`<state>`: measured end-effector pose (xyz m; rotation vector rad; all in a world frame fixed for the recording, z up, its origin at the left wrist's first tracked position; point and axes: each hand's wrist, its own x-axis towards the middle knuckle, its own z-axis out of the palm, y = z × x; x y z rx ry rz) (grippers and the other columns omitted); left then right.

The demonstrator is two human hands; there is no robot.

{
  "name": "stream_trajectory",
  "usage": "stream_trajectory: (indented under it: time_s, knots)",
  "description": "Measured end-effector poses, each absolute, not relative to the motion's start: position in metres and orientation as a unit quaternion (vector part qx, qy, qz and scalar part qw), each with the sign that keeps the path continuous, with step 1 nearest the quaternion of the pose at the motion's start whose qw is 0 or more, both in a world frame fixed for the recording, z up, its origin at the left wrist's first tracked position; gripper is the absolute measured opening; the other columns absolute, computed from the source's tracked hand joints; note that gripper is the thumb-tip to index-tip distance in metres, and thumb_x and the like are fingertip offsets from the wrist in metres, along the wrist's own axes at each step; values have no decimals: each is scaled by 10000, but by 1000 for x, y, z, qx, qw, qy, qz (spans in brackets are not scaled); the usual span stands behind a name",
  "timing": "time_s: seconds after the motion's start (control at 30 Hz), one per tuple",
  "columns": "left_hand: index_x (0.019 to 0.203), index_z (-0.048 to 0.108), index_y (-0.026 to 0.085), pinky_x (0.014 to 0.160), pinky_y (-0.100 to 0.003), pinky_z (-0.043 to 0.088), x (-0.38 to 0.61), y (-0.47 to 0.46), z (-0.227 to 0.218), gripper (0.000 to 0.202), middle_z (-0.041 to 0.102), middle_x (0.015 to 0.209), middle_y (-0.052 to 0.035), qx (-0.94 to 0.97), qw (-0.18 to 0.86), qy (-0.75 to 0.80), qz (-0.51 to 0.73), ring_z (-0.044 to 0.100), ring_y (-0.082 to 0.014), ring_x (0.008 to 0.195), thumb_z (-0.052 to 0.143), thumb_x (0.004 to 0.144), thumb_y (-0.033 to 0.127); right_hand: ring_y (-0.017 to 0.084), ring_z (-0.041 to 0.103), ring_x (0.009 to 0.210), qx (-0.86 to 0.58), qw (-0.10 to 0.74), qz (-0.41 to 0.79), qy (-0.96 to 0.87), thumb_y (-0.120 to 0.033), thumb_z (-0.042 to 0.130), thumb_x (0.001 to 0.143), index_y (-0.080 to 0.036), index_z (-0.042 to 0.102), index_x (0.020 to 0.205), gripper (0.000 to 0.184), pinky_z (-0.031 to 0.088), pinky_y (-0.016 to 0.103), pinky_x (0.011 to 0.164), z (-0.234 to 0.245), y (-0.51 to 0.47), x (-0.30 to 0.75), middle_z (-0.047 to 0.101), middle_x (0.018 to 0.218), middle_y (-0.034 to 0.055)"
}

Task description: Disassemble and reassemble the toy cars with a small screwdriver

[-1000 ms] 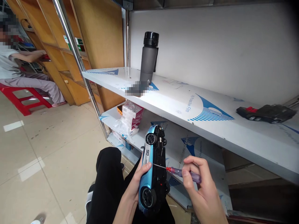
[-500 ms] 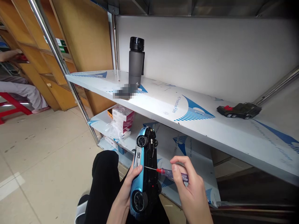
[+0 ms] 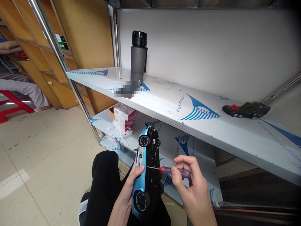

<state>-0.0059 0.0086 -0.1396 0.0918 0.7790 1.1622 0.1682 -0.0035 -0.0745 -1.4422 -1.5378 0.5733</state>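
A blue toy car with a black underside lies on its side over my lap, wheels facing right. My left hand is wrapped round its blue body from the left, thumb on the door. My right hand pinches a small screwdriver with a purple handle and red collar. Its thin metal tip touches the car's black underside near the middle.
A metal shelf stands in front, bearing a dark grey water bottle and a dark toy vehicle. Stacked red and white boxes sit on the lower shelf. A person's legs and a red stool show at far left.
The view has shifted right, then slightly up. Both hands keep their hold; the screwdriver stays against the car's underside.
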Motion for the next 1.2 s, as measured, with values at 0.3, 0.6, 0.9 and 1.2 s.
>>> stream_trajectory:
  time_s: [0.3,0.6,0.9,1.2]
  knots:
    - [1519,617,239,869,-377,646,-1,8,-141,767,847,1109,-76,71,770,355,526,821,-324,968,934,827,337,163,674,695,-614,449,206,-616,-420,528,1077,-268,645,1078,192,534,219,641,-73,-4,170,692,825,-21]
    - [1528,607,223,898,-387,639,2,6,-143,729,846,1081,-83,74,774,390,493,820,-311,963,892,873,372,184,670,724,-618,461,161,-616,-423,558,1068,-268,651,1043,182,520,252,668,-76,-4,174,688,843,-9]
    - [1515,591,220,897,-381,634,7,5,-145,724,845,1076,-74,63,777,382,497,820,-303,951,896,875,364,175,656,725,-620,452,202,-609,-451,534,1081,-275,624,1064,199,506,243,661,-73,-7,178,678,832,-21]
    - [1491,619,208,891,-383,643,4,5,-146,667,845,1059,-74,59,780,369,501,827,-304,911,872,897,373,173,685,765,-619,443,220,-610,-447,543,1080,-275,625,1099,191,518,231,690,-71,-8,179,696,845,-20]
